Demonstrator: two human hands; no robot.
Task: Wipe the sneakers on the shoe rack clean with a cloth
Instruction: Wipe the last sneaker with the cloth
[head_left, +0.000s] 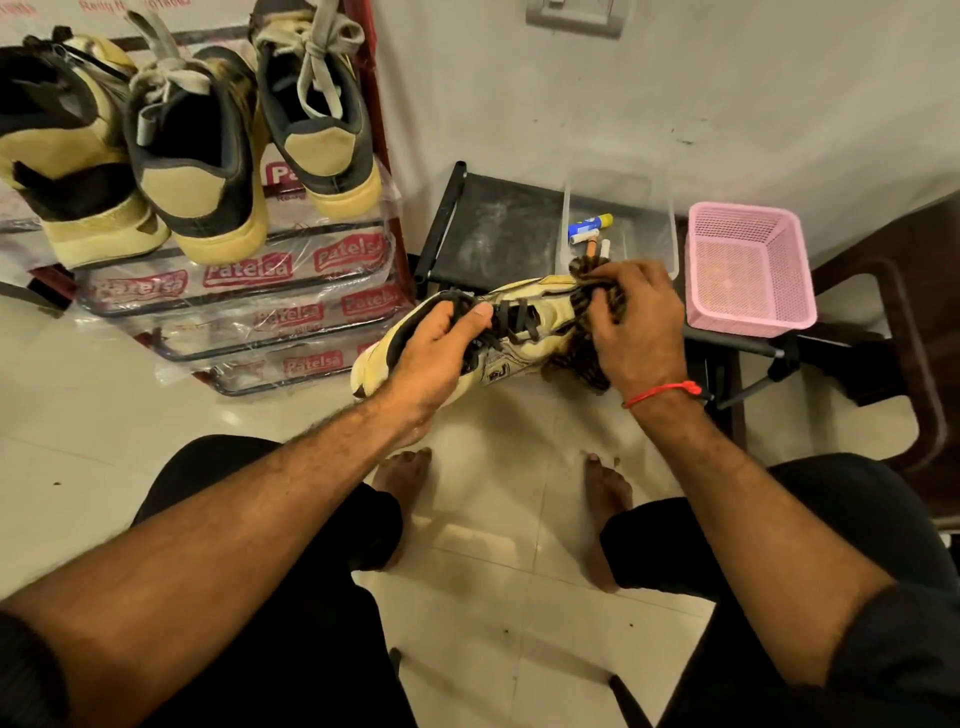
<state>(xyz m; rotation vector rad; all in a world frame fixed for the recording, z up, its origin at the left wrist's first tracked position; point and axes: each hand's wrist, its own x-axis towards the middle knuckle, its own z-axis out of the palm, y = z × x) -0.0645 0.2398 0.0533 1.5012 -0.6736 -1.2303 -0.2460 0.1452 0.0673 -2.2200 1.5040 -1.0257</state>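
Observation:
A cream sneaker with black laces is held in the air above the floor, its heel to the left and toe to the right. My left hand grips it at the collar, fingers inside the opening and thumb on the laces. My right hand grips a dark patterned cloth bunched over the toe end. The shoe rack, wrapped in printed plastic, stands at upper left. On its top shelf stand three tan and black sneakers, heels toward me.
A small black stool stands by the wall, bearing a clear plastic tray with small tubes and a pink mesh basket. A dark chair is at the right. My bare feet rest on the tiled floor.

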